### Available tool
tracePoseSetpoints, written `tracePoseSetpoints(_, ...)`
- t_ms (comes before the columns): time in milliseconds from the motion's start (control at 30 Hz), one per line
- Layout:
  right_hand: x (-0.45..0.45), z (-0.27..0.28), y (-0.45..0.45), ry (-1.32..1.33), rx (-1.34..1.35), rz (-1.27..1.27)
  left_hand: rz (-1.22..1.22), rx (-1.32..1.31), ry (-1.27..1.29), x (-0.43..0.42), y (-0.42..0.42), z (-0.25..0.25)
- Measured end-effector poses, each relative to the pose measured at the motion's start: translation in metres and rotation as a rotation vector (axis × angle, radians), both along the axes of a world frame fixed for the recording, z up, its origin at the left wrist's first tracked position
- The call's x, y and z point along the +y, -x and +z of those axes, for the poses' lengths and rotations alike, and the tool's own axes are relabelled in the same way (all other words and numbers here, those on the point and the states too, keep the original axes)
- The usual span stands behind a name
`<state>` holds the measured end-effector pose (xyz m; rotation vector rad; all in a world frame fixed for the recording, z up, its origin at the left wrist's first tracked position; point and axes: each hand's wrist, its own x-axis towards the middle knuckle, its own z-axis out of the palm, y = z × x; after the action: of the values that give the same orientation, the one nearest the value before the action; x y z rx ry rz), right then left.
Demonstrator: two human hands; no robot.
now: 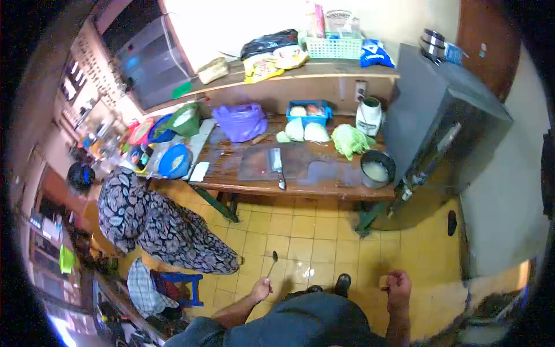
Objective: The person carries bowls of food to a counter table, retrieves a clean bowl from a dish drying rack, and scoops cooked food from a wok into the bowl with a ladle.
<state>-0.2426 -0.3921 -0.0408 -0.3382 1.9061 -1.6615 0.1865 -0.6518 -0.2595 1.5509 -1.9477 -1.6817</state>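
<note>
My left hand [261,290] grips the handle of a metal spoon [274,256], its bowl pointing up and away from me over the floor. On the other side, my right hand [399,284] is held out with its fingers curled; whether something small is pinched in them is hard to make out. Both hands are well short of the wooden table [341,186]. On the table a cleaver [277,165] lies on a dark cutting board [248,161]. A dark pot [377,169] with pale liquid stands at the right end, beside a leafy green vegetable [350,141].
A person in a patterned garment [162,225] stands at the left, near a blue stool [189,289]. On the table are a purple bag [240,121], a blue basket [309,111] and a white appliance [369,115]. A grey refrigerator [428,133] is at the right; a shelf [324,72] runs above.
</note>
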Motion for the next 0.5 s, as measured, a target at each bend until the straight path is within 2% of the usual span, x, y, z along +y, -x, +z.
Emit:
tracePoseSetpoints(33, -0.015, 0.012, 0.019, 0.006, 0.001, 0.035, 0.035, 0.001, 0.006, 0.005, -0.004, 0.0)
tracePoseSetpoints(100, -0.04, 0.044, 0.049, 0.021, 0.027, 0.141, 0.151, -0.313, 0.293, 0.021, -0.003, 0.006)
tracePoseSetpoints(133, -0.045, 0.015, 0.075, 0.107, 0.06, 0.19, 0.193, -0.269, 0.464, 0.033, 0.009, 0.038)
tracePoseSetpoints(167, -0.056, 0.008, 0.091, 0.117, 0.06, 0.212, 0.216, -0.273, 0.47, 0.033, 0.015, 0.038)
tracePoseSetpoints(233, -0.081, 0.005, 0.118, 0.18, 0.105, 0.313, 0.399, 0.038, 0.795, 0.027, 0.015, 0.028)
tracePoseSetpoints(267, -0.092, 0.003, 0.125, 0.161, 0.027, 0.36, 0.53, -0.158, 0.472, 0.022, 0.004, 0.02)
tracePoseSetpoints(300, -0.102, -0.001, 0.13, 0.162, 0.031, 0.38, 0.551, -0.158, 0.47, 0.023, 0.017, 0.035)
tracePoseSetpoints(367, -0.12, -0.007, 0.131, 0.134, 0.163, 0.496, 0.761, -0.067, 0.433, 0.016, 0.053, 0.11)
tracePoseSetpoints(400, -0.129, -0.001, 0.122, 0.164, 0.062, 0.487, 0.784, -0.069, 0.429, 0.007, 0.059, 0.127)
tracePoseSetpoints(500, -0.157, 0.014, 0.111, 0.101, 0.08, 0.565, 0.829, 0.051, 0.752, -0.05, 0.065, 0.151)
